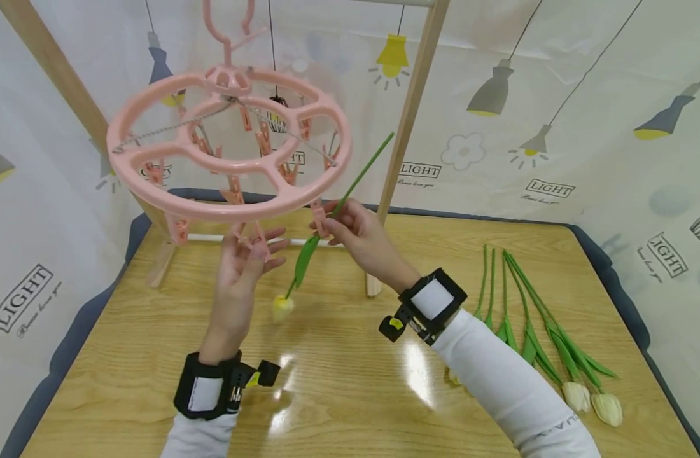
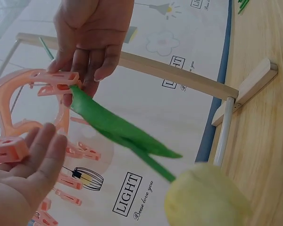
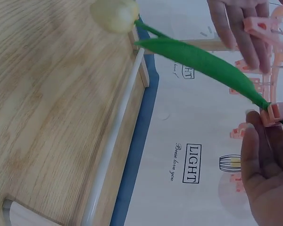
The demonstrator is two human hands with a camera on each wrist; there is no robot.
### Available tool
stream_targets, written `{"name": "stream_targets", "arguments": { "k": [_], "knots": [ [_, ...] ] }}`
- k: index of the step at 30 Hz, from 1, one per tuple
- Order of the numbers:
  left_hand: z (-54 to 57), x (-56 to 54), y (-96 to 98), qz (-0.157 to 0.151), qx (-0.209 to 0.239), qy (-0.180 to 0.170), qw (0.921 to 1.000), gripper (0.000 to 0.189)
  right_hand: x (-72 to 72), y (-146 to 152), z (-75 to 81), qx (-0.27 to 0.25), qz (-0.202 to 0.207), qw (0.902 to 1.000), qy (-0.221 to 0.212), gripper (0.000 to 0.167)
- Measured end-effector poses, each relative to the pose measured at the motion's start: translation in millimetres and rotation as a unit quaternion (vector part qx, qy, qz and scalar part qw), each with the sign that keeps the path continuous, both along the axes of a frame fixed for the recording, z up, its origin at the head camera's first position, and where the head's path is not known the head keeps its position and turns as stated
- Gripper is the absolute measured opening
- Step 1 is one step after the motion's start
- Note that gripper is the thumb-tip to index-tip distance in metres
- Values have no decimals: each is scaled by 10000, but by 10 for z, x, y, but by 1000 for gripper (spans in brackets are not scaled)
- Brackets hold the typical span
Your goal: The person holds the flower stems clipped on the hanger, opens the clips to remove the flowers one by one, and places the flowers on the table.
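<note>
My right hand (image 1: 361, 235) pinches a pink clothes peg (image 1: 318, 218) that hangs from the rim of a round pink drying hanger (image 1: 230, 210). A pale yellow tulip (image 1: 282, 308) hangs head down there, its green stem passing through the peg's end and rising behind my right fingers. Its leaf (image 2: 118, 122) points down toward the bloom. Beside another hanging peg (image 2: 9, 150) is my left hand (image 1: 241, 267), touching it with fingers spread and fairly straight. In the right wrist view the left hand (image 3: 240, 28) stands across from the tulip leaf (image 3: 198, 59).
Several tulips (image 1: 576, 395) with green stems lie on the wooden table (image 1: 338, 394) at the right, one partly behind my right sleeve. A wooden frame (image 1: 413, 108) with a white lower bar (image 2: 224, 132) stands behind the hands. More pegs (image 1: 233, 191) dangle under the hanger.
</note>
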State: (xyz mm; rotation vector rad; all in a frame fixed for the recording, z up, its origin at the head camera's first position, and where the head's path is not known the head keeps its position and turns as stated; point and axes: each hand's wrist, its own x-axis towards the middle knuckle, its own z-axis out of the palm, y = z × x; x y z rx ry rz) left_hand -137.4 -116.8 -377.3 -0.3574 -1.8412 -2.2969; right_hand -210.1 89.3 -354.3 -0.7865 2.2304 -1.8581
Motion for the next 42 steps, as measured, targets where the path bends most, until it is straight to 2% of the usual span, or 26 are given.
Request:
{"name": "stream_targets", "arguments": {
  "k": [3,5,8,11,15,21,27,31,34,39,42],
  "knots": [
    [-1,-20,17,-109,-287,-236,9993,14,18,-20,-9,164,-26,9998,92,26],
    [-6,-29,29,-187,-442,-335,9983,9,31,-38,-10,164,-8,9998,70,26],
    [-16,-40,46,-272,-525,-394,9975,22,50,-63,-10,64,32,10000,-2,26],
    [-26,-34,56,-282,-578,-438,9970,43,57,-80,-21,64,18,10000,14,26],
    [-36,-28,64,-264,-675,-575,9957,57,77,-87,-31,185,-34,9998,35,25],
    [-36,-45,91,-589,-727,-670,9934,70,105,-107,-44,248,-17,9997,45,23],
    [-39,-43,112,-756,-1079,-857,9876,83,147,-156,-57,207,28,9998,-10,21],
    [-26,-42,125,-752,-1177,-1038,9848,82,180,-188,-63,282,-68,9996,-27,22],
    [-12,-28,127,-751,-1610,-1153,9773,76,200,-206,-64,408,-175,9990,47,23],
    [-16,-22,132,-836,-2439,-882,9622,65,217,-221,-76,577,-236,9978,208,26],
    [-23,-30,143,-802,-2416,-689,9646,64,221,-231,-84,700,-251,9968,281,27]
  ]
}}
